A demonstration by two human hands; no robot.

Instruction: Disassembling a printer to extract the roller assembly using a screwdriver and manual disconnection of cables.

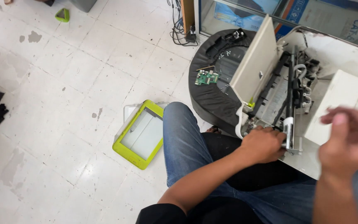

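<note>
Left hand (264,145) curled into the lower front of the opened printer (307,83) on the person's lap, fingers hidden inside, grip not clear, right hand (349,139) blurred and raised beside the printer, fingers loosely bent, holding nothing visible, circuit board (206,77) on the black stool (212,99) behind.

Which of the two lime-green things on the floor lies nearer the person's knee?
The lime-green framed glass panel, flat beside the knee. The other, a small green triangular piece, lies far off at the top left.

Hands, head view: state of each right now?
Left hand: closed, gripping the opened printer at its lower edge.
Right hand: raised, blurred, fingers curled; holding anything cannot be told.
</note>
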